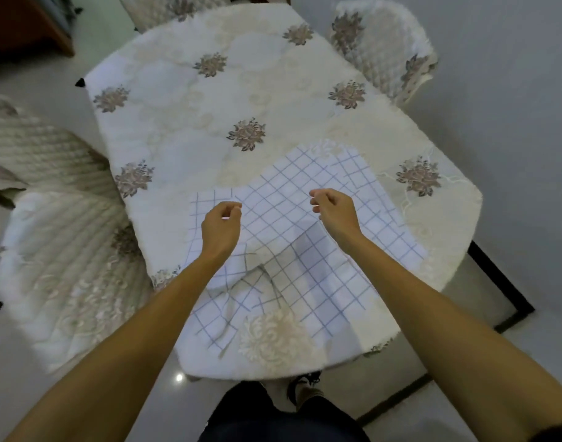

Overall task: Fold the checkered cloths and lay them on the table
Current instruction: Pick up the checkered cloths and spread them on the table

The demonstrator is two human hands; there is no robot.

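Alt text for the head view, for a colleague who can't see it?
The left hand and right hand, fingers curled, are over a rumpled checkered cloth on a table with a floral cover; whether they pinch it is unclear. Covered chairs stand around.

The checkered cloths (305, 193) beneath the left grip (220, 224) and the right grip (334, 212) are white with a grid of thin blue lines. The tabletop (190, 116) beyond both grips wears cream fabric with brown-grey flower bunches. To the left of the left grip, a chair cover (66, 266) is cream with pale embroidery. The floor (512, 90) is light grey.
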